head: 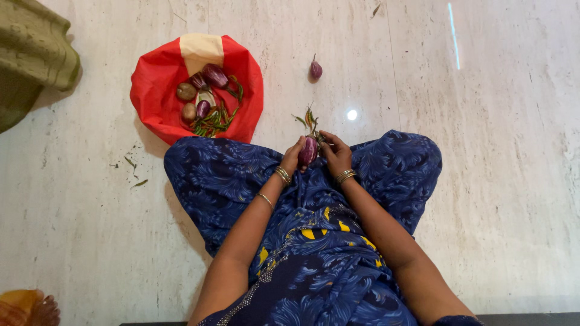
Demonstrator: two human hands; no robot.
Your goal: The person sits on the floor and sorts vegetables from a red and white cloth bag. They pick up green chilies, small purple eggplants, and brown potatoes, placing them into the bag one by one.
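Observation:
A small purple eggplant is gripped between my left hand and my right hand, just past my knees, which are covered in blue patterned cloth. The fingers of both hands wrap around the eggplant. A few green chilies and stems lie on the floor right beyond the hands. Another small eggplant lies alone farther out on the marble floor.
A red cloth bag lies open at the upper left, holding eggplants, brown round vegetables and green chilies. An olive cloth is in the top left corner. Green scraps dot the floor. Someone's foot shows at bottom left.

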